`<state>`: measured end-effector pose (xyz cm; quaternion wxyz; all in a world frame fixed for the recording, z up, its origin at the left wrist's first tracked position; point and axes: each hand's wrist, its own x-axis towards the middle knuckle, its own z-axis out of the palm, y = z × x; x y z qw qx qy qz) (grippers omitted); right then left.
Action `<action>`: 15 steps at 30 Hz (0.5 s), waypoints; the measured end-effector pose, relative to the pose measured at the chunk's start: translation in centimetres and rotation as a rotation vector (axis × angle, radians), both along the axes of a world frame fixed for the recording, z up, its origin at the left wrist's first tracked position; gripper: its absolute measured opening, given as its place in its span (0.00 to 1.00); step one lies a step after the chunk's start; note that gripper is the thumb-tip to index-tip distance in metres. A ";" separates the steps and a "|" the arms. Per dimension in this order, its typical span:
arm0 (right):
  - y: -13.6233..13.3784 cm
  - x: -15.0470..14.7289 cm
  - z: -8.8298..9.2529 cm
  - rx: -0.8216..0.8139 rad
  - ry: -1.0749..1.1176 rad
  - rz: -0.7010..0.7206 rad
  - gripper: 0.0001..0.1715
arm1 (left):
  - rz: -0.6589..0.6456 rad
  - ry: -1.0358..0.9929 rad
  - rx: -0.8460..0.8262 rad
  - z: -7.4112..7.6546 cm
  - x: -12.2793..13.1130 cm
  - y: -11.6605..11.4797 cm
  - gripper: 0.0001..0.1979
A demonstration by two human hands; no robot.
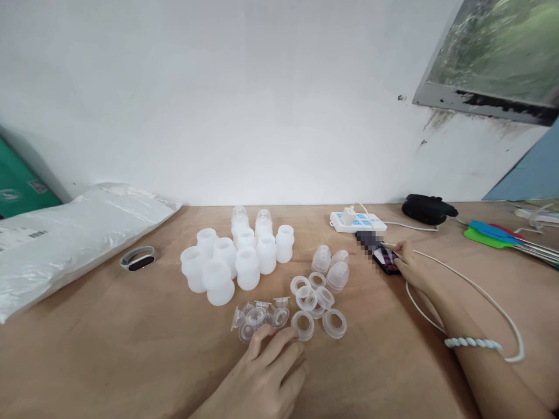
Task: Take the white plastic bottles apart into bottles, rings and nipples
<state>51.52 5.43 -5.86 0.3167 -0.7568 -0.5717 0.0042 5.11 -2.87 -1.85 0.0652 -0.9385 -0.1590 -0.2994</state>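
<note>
My left hand [273,372] rests on the table, palm down, its fingers loosely bent and apart. Its fingertips are at the near edge of a small pile of clear bottle nipples [255,316], and nothing shows in its grasp. My right hand [410,267], with a beaded bracelet [473,344] on the wrist, is at the right end of a phone [385,260] lying on the table. One digit reaches over the lit screen and the others bend beside the edge. Just beyond my left hand lie several translucent collar rings [335,323] and three domed bottle caps [338,277].
Several white bottles [248,269] stand grouped mid-table, two with clear domes. A power strip [358,222] with a charger and cable lies near the wall. To the left are a smart band [138,259] and a white plastic package [82,233]; to the right, a black case [428,209] and coloured spatulas [493,233].
</note>
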 end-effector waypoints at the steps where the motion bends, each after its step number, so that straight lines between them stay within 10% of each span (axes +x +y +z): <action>1: 0.1 0.1 -0.1 0.005 0.007 0.007 0.13 | -0.011 -0.008 0.003 -0.1 0.0 0.0 0.08; 15: 0.6 0.7 -0.4 0.034 0.044 0.016 0.10 | -0.011 0.001 -0.015 -0.2 -0.1 0.1 0.08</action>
